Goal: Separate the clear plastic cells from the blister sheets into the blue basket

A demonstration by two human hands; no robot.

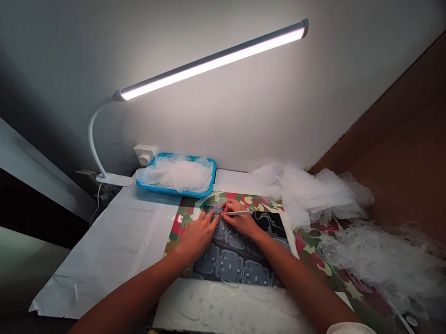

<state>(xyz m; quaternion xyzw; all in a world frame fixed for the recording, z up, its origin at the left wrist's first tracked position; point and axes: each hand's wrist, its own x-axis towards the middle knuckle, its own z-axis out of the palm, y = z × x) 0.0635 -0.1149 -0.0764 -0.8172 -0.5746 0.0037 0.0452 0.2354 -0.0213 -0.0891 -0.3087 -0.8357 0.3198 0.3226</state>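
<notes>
My right hand (243,222) pinches a slim white pen-like tool (241,213). Its tip points left, close to the fingertips of my left hand (197,232). That left hand rests with its fingers stretched out on a translucent sheet (229,268) with raised rounded-square outlines, over a black surface. What lies under the fingertips is too small to make out. A pale, milky strip of sheet (218,305) crosses the near side, below both forearms.
A blue basket (181,193) at the back holds thin white translucent pieces (177,172). To the right lie a sheer white pile (316,190) and tangled offcuts (387,257) on a camouflage-patterned cover (351,288). A lit clamp lamp (214,60) hangs above the white tabletop (112,251).
</notes>
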